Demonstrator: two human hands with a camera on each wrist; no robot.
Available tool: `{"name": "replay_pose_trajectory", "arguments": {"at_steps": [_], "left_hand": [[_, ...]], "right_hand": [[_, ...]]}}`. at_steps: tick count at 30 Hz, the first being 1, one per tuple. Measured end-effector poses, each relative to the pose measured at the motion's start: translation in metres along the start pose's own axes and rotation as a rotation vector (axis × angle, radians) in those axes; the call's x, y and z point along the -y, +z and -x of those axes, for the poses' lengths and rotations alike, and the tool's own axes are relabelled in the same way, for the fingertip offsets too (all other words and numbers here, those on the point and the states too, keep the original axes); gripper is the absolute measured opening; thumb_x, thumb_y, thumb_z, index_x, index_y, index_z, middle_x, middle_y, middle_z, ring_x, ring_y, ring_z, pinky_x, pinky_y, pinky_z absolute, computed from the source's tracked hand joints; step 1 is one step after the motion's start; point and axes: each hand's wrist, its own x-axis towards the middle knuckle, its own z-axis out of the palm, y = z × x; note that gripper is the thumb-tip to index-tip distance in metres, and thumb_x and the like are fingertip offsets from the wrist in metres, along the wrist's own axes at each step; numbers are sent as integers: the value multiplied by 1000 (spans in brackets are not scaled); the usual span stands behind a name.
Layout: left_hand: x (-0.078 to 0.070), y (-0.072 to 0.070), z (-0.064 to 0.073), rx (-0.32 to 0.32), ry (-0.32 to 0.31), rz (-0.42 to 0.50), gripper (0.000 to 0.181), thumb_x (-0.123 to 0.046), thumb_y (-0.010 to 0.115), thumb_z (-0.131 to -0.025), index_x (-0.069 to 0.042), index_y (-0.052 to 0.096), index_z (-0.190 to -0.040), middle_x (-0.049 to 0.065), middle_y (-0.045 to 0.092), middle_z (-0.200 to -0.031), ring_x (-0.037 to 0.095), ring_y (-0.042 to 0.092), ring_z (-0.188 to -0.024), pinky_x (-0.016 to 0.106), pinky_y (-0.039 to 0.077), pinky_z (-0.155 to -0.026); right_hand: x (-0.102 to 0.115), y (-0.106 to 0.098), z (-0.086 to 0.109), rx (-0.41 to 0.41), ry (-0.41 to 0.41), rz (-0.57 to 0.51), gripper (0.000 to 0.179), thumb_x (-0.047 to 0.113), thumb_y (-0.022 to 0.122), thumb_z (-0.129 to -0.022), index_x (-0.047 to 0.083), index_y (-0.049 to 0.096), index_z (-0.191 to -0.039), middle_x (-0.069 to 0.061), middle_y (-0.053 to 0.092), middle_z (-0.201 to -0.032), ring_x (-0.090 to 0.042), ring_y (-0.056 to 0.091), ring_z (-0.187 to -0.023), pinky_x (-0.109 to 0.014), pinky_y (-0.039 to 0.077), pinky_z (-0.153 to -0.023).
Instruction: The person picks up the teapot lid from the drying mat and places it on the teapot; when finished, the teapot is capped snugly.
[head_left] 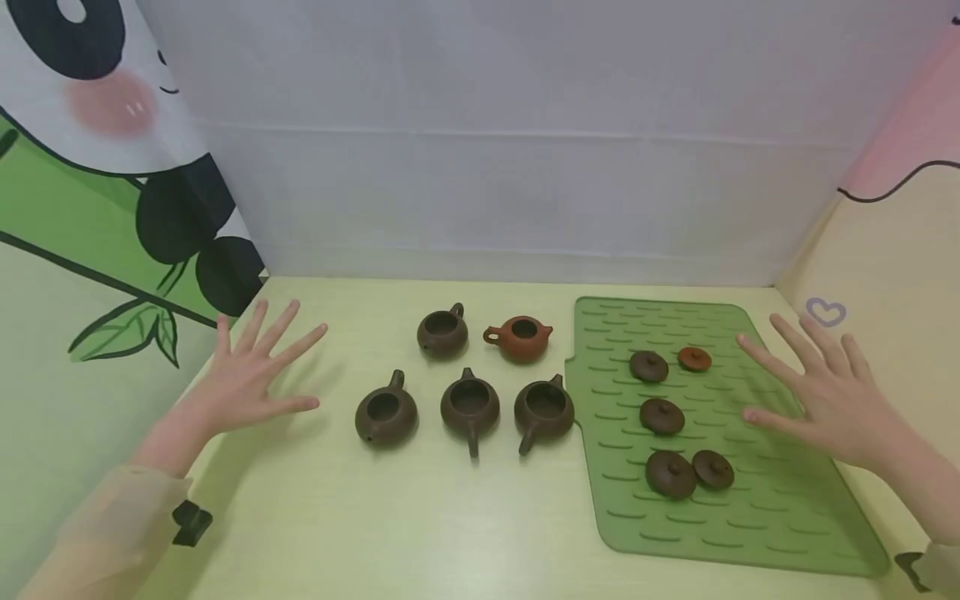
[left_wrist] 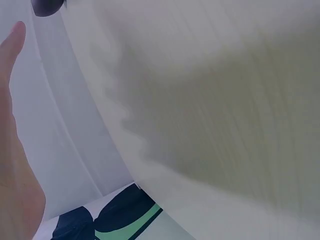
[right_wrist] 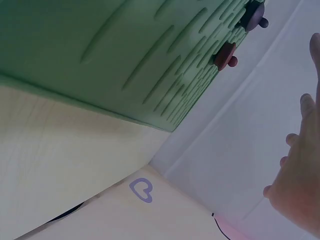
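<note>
Above table (head_left: pixel 465 517) | both hands' fingers spread, holding nothing | teapots (head_left: pixel 469 406) only in head view

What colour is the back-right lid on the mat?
Reddish-orange lid, unlike the dark brown others; clearest in the head view.

I see my left hand (head_left: pixel 251 375) at 9 o'clock and right hand (head_left: pixel 828 392) at 3 o'clock, both palm-down, fingers (head_left: pixel 757 350) spread straight, holding nothing.

Soft even light; wrist views perhaps blurred
</note>
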Motion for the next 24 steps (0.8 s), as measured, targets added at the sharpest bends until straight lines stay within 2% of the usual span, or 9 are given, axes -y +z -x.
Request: {"name": "replay_pose_trajectory", "arguments": {"at_steps": [9, 16, 24], "left_hand": [[-19, -4, 2, -18, 17, 61, 97, -64, 72, -75, -37, 25, -156, 6, 3, -169, 45, -3, -154, 83, -3, -106], [-31, -2, 5, -11, 32, 179, 98, -56, 77, -75, -34, 26, -156, 4, 6, -169, 50, 8, -151, 81, -5, -109], [-40, 6, 7, -21, 39, 279, 99, -50, 82, -73, -33, 29, -156, 1, 14, -168, 55, 23, -145, 80, 8, -109]], "right_hand": [[4, 4, 3, -26, -27, -23, 92, 52, 72, -81, 31, 25, -157, -9, 4, -169, -36, -8, -155, -60, -17, -119], [9, 7, 5, -61, -57, -59, 88, 52, 74, -80, 30, 32, -155, -7, 9, -168, -37, -1, -156, -60, -14, -121], [17, 15, 11, -77, -72, -106, 89, 48, 77, -79, 27, 34, -154, -7, 13, -168, -38, 7, -155, -63, -7, -121]]}}
